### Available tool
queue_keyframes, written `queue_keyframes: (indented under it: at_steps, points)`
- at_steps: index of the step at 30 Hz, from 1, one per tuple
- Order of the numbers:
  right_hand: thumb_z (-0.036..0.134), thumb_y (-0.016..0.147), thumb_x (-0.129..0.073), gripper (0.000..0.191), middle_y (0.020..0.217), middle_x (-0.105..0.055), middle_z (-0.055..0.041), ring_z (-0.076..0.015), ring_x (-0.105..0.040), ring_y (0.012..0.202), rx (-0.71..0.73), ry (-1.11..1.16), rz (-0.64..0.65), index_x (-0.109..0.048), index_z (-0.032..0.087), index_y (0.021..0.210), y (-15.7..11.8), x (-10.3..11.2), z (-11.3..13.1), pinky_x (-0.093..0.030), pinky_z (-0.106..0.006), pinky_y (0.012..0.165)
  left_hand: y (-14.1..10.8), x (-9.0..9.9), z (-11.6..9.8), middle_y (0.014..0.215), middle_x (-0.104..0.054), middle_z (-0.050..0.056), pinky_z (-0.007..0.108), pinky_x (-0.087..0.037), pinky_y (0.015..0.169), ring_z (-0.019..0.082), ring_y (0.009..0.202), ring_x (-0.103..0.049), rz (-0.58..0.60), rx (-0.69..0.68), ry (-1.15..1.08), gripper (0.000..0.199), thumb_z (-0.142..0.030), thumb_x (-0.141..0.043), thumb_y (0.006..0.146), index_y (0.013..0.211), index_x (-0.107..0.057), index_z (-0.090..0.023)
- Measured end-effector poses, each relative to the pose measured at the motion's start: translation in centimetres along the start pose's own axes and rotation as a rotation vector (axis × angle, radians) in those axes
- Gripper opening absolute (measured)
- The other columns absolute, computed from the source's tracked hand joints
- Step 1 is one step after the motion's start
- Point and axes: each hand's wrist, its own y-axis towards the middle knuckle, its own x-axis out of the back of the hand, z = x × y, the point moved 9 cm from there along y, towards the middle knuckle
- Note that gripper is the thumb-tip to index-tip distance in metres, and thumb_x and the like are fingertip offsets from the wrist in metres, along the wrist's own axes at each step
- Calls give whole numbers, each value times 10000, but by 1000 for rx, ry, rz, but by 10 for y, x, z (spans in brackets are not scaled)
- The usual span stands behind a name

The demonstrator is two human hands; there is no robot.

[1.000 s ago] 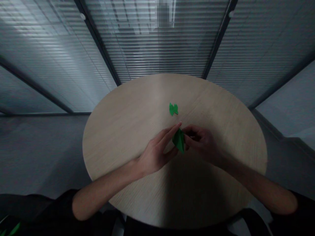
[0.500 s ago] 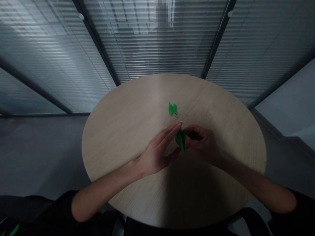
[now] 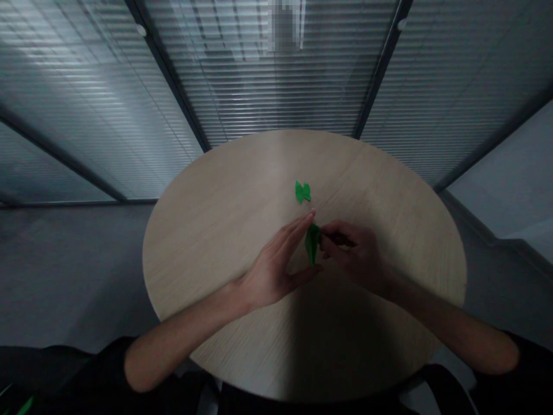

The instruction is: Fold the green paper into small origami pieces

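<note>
A piece of green folded paper [image 3: 311, 244] stands between my two hands above the middle of the table. My right hand [image 3: 356, 251] pinches its right edge, with thumb and forefinger closed on it. My left hand [image 3: 274, 268] is open beside the paper: its fingers stretch out along the paper's far left side and the thumb reaches below its near tip. Whether the left fingers press on the paper I cannot tell. Just beyond my fingertips lies a small green butterfly-shaped paper piece [image 3: 303, 192].
The round wooden table [image 3: 207, 230] fills the middle of the view. Behind it rise glass panels with blinds [image 3: 276, 98] and dark frames. Grey floor [image 3: 78, 271] shows to the left, and a bit of green [image 3: 26, 405] is at the lower left corner.
The folded paper has shifted slightly left and stands more upright. My right fingers have moved a little left with it, and my left thumb now extends farther below it.
</note>
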Motion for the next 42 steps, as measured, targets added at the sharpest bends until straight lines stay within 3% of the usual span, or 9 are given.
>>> queue_keyframes:
  at_steps: [4,11,13,16,19,22,30,35,42]
  points:
    - [386,935,-727,185,726,-723,-5,-127,-669,596,-64,80,-7,-768,207,961,1,-1,-10,-568,-245,564,-1,7,4,1592,-427,204,540,-502,1171,330,1472,-466,-86,27,76,748,-160,-675,966,1618,-314,-218]
    - [464,997,-641,322,722,-710,-21,-106,-641,568,-46,45,119,-771,173,953,-1,-9,-2,-521,-215,529,0,31,9,1044,-652,70,348,-596,819,187,963,-656,-296,97,88,186,-125,-539,1029,1144,-657,-213]
    - [459,1052,-543,400,712,-688,-22,-84,-596,537,-10,-1,97,-756,165,883,-1,-5,1,-467,-196,484,0,34,17,969,-674,58,346,-579,786,182,900,-656,-326,173,2,135,-163,-538,1043,1044,-666,-205]
    - [409,996,-661,234,801,-691,-5,-79,-592,572,26,-13,3,-737,198,1063,0,7,3,-470,-174,478,-1,29,31,885,-687,45,319,-556,703,170,805,-648,-324,312,-169,142,-230,-554,1045,973,-673,-200]
    - [348,954,-716,315,952,-724,-22,-96,-651,649,82,67,87,-686,225,1243,1,1,8,-567,-202,565,-4,19,39,844,-697,35,274,-534,645,148,744,-637,-281,411,-313,128,-253,-588,1027,971,-684,-190]
    - [320,958,-709,248,850,-734,-13,-105,-689,647,73,112,175,-723,211,1180,1,-8,9,-590,-208,598,-5,13,41,807,-686,24,233,-517,606,122,696,-623,-273,441,-387,87,-239,-624,1001,973,-685,-183]
    - [362,901,-786,237,822,-780,-28,-112,-713,596,-82,238,163,-761,196,1068,1,-11,-5,-614,-210,563,-10,21,36,848,-639,-26,174,-530,556,90,656,-616,-415,265,-449,325,-139,-713,930,1167,-529,-264]
    - [337,881,-805,207,790,-777,-19,-96,-695,553,-114,357,158,-754,172,995,4,-13,-5,-605,-190,514,-3,21,17,1013,-670,70,240,-604,688,135,849,-669,-254,134,-203,67,-127,-642,972,999,-640,-189]
    - [355,871,-811,216,754,-765,-7,-98,-685,526,-165,413,134,-741,165,949,8,-11,-5,-611,-202,490,2,22,-4,1146,-683,124,308,-658,750,198,980,-703,-157,26,-129,374,-61,-626,853,1211,-655,-166]
